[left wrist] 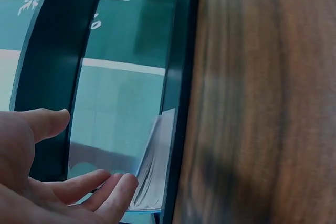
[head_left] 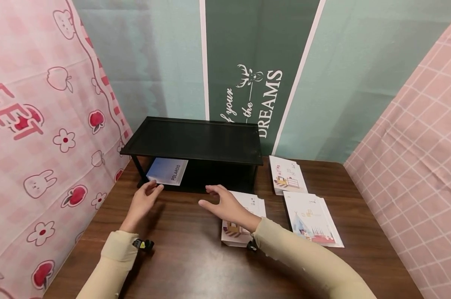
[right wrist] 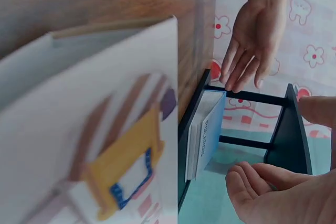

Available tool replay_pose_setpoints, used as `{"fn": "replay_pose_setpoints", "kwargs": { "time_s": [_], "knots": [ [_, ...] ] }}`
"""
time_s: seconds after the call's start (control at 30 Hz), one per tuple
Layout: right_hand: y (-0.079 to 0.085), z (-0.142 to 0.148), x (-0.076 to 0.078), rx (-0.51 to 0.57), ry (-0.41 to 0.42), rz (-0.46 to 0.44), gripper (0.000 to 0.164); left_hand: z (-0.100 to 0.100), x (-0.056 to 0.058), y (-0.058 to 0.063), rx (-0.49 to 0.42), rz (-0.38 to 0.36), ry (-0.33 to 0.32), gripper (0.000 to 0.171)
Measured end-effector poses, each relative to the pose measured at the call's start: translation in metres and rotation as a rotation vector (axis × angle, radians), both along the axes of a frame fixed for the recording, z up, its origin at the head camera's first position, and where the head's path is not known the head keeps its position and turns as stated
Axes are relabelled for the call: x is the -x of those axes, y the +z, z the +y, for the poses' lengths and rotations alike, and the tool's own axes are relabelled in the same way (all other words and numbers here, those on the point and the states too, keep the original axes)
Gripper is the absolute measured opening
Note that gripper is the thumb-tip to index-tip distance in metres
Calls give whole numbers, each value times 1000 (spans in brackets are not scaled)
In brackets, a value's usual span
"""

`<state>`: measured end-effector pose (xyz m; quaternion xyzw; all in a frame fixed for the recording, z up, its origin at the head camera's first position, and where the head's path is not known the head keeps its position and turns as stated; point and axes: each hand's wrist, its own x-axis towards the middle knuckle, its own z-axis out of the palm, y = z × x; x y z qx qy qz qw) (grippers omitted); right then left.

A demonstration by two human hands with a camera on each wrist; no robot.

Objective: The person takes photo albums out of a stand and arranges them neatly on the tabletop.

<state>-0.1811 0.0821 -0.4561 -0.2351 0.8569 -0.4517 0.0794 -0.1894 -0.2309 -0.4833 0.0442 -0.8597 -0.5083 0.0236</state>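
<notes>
A blue and white book marked POLAROID [head_left: 168, 171] lies on the lower level of a black two-tier rack [head_left: 195, 139]. My left hand [head_left: 144, 203] is at the book's front left corner, its fingers loosely bent with nothing in them. In the left wrist view, the fingertips overlap the edge of the book's pages [left wrist: 153, 166]. My right hand [head_left: 229, 205] hovers in front of the rack, thumb and fingers apart and nothing between them. Under the right wrist lies a white illustrated book [head_left: 234, 232], partly hidden by that hand; it looms large in the right wrist view.
Two more white illustrated books lie at the right on the wooden table [head_left: 188, 265], the rear one [head_left: 288, 176] against the front one [head_left: 313, 218]. A green curtain [head_left: 262, 50] hangs behind the rack, and pink patterned cloths [head_left: 45, 137] flank both sides.
</notes>
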Motion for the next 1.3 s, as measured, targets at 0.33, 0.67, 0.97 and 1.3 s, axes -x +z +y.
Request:
{"fn": "replay_pose_setpoints", "kwargs": {
  "time_s": [0.33,0.67,0.97,1.3],
  "knots": [
    [3,-33,23,-41,-20,-1,63,-16,19,6,-87,-23,100,71],
    [-3,-58,51,-74,-52,21,65,-23,33,2,-63,-39,82,75],
    [-8,-77,63,-92,-63,-12,67,-27,40,-2,-35,-73,102,77],
    [-17,-98,71,-104,-92,-51,67,-27,47,-8,25,-97,131,73]
  ]
}}
